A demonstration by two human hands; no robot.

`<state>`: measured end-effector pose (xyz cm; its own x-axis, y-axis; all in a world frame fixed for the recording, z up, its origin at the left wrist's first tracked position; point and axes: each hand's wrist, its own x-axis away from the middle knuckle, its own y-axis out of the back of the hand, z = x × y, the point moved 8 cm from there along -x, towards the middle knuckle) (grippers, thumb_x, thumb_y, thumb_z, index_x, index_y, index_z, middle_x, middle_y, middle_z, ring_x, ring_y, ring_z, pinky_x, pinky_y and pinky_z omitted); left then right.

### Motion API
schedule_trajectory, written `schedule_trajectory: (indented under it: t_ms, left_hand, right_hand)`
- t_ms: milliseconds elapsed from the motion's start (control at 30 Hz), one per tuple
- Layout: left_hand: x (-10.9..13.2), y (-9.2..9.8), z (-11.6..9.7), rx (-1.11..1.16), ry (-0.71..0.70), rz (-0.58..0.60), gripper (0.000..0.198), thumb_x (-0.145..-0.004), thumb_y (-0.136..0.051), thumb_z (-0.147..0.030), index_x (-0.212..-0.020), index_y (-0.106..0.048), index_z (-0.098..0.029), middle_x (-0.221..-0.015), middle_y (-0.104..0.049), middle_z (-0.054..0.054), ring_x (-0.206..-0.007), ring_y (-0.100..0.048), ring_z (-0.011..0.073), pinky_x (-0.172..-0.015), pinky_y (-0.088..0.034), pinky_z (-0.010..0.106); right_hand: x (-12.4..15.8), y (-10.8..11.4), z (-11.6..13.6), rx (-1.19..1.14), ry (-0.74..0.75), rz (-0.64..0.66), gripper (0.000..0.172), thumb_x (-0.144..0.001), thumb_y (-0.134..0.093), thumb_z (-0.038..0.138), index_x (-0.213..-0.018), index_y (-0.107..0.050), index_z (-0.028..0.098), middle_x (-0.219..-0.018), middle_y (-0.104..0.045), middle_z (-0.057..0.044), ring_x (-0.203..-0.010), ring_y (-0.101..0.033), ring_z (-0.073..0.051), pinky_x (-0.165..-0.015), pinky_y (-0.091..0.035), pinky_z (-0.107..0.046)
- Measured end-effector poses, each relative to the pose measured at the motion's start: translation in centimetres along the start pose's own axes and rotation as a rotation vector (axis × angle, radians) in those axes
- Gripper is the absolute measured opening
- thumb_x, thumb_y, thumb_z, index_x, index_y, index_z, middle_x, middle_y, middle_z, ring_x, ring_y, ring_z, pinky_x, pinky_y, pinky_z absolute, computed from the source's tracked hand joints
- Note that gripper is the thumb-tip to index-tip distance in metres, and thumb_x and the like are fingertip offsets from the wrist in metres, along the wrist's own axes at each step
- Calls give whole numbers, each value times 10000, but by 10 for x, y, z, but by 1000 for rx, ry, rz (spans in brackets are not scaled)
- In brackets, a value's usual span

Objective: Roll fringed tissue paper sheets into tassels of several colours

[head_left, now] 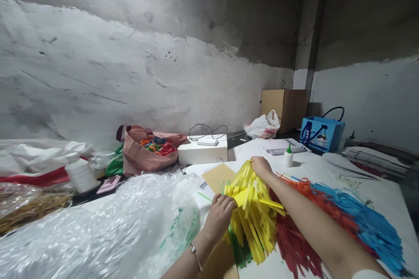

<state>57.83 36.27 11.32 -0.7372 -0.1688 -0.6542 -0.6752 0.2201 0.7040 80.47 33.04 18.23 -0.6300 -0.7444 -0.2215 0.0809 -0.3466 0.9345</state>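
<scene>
A bunch of yellow fringed paper hangs in long strips over the white table. My right hand is closed on its gathered top end. At the bunch's left side is my left hand, its fingers curled in against the yellow strips. Green strips show beneath the yellow ones, partly covered. To the right, red fringe lies partly under my right forearm, with blue fringe beyond it. A tan sheet lies behind my left hand.
Clear plastic wrapping heaps at the left. Behind stand a pink bag of coloured strips, a white box, a glue bottle with a green tip, a white plastic bag, a cardboard box and a blue bag.
</scene>
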Motion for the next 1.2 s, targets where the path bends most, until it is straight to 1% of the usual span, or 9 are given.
schedule_trajectory:
  t_ms: [167,433,567,667,800,967,1067,1133,1200]
  left_hand:
    - [5,10,35,156,255,-182,203,-997,-568,-344,-1004,-653,-160,-987,-687,45,-923,-658,204,-860,-532,413]
    - [-5,23,87,392,612,-318,242,-988,-601,-362,-1083,-645,-143,-979,-689,41,-840,-683,179,-759,-586,367]
    - [-28,23,107,394,734,-334,294,-975,-625,-350,-1195,-622,-156,-1140,-675,77,-931,-685,205,-802,-592,399]
    - [-46,26,109,346,765,-339,342,-963,-638,-338,-1259,-597,-171,-1263,-633,97,-1063,-656,250,-901,-561,472]
    - [-62,42,67,301,625,-326,536,-905,-678,-369,-1370,-513,-159,-1421,-531,163,-1322,-503,353,-1093,-402,592]
    - [-57,81,-52,308,270,-262,853,-780,-756,-505,-1496,-376,-242,-1569,-420,134,-1471,-345,344,-1201,-292,523]
    - [-42,100,-109,291,121,-145,736,-821,-731,-435,-1470,-430,-264,-1451,-568,131,-1395,-460,350,-1217,-212,581]
    - [-26,105,-122,281,161,-39,579,-833,-705,-365,-1379,-538,-272,-1250,-706,96,-1220,-614,324,-1217,-200,587]
    - [-4,109,-125,272,234,38,417,-823,-686,-322,-1235,-651,-271,-1082,-764,62,-1050,-688,296,-1172,-318,540]
  right_hand:
    - [-14,14,-49,-25,-127,-46,309,-988,-623,359,-1246,-608,189,-1261,-626,-84,-1057,-652,-221,-894,-567,-426]
    - [-13,58,-117,-64,-276,-200,305,-990,-621,358,-1244,-609,191,-1260,-626,-85,-1050,-654,-218,-889,-569,-421]
    - [-1,95,-125,-62,-245,-346,300,-993,-616,359,-1241,-611,190,-1258,-628,-84,-1048,-654,-217,-892,-568,-424]
    - [16,123,-108,-64,-126,-457,283,-996,-611,361,-1220,-620,188,-1237,-638,-80,-1029,-659,-209,-887,-569,-417]
    - [60,144,-60,-78,163,-560,174,-976,-621,252,-1128,-666,180,-1133,-689,-64,-1024,-660,-210,-928,-543,-431]
    - [147,136,23,-130,588,-602,409,-774,-522,-2,-1070,-709,210,-960,-767,-51,-909,-687,-234,-1037,-476,-495]
    - [205,129,66,-189,774,-601,508,-723,-473,-18,-1132,-662,218,-935,-770,-30,-828,-708,-199,-1046,-475,-500]
    - [240,129,87,-274,865,-595,601,-711,-448,-34,-1225,-602,238,-972,-770,-31,-851,-721,-193,-1025,-494,-487]
    - [267,132,99,-353,898,-580,642,-719,-435,-41,-1274,-560,256,-999,-770,-38,-871,-730,-198,-1011,-509,-479]
